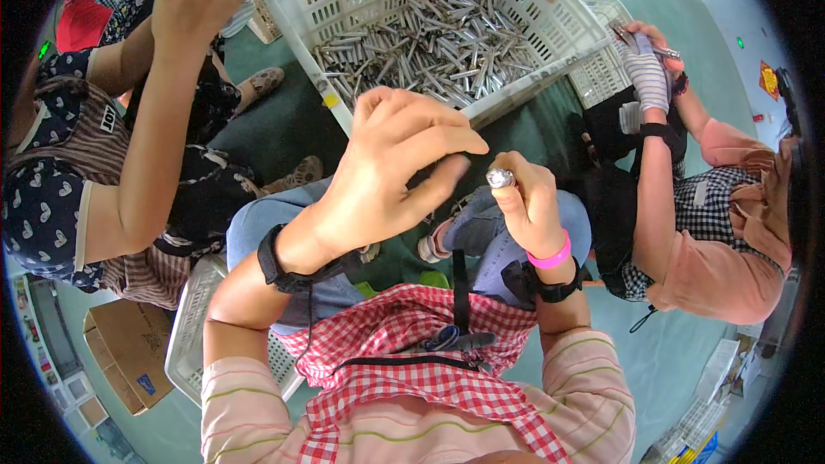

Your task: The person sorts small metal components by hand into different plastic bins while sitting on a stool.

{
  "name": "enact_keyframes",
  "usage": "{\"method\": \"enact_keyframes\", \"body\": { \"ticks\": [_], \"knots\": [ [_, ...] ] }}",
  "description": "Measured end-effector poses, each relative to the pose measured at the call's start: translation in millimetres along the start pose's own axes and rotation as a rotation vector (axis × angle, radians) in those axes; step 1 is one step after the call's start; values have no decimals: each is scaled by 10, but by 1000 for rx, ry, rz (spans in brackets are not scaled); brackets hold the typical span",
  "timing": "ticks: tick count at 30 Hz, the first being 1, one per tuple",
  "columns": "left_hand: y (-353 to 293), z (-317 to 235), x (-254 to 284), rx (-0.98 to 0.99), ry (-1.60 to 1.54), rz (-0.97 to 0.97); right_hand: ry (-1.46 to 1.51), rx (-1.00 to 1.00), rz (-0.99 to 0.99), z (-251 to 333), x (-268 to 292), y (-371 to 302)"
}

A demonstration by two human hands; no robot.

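Note:
My right hand point(534, 210) is closed round a shiny metal piece point(499, 178). Its rounded end points up past my thumb, while the rest is hidden in my fist. My left hand point(397, 155) is raised to the left of it, in front of the crate's near corner. Its fingers are bent and its thumb stands apart, with nothing visible between them. Beyond both hands is a white plastic crate point(550, 75) with slotted walls. Many slim, silvery metal pieces point(438, 34) lie jumbled inside it.
On the left, a person in a striped apron point(77, 146) has raised arms. On the right, a co-worker's gloved hand point(644, 73) holds metal pieces over another white basket point(601, 77). A white crate point(193, 335) and a cardboard box point(129, 352) stand at lower left.

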State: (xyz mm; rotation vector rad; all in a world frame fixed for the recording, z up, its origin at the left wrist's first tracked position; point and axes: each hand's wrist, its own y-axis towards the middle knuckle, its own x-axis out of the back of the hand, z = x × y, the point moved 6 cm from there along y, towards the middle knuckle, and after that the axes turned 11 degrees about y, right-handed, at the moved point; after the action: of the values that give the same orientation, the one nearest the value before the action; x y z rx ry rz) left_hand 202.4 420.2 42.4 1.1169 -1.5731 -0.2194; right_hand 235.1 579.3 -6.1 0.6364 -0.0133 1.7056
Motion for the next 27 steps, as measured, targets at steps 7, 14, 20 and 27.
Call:
{"method": "enact_keyframes", "body": {
  "ticks": [7, 14, 20, 27],
  "knots": [
    [-61, -60, -49, -59, 5, -20, -89, 41, -15, 21, -12, 19],
    [-65, -75, -63, -84, 36, 2, -203, 98, -32, 35, -40, 17],
    [-61, -138, -86, -148, 180, 23, -350, 134, -56, 63, -73, 16],
    [-86, -37, -183, 27, 11, 127, -433, 173, -62, 90, -80, 32]
  ]
}}
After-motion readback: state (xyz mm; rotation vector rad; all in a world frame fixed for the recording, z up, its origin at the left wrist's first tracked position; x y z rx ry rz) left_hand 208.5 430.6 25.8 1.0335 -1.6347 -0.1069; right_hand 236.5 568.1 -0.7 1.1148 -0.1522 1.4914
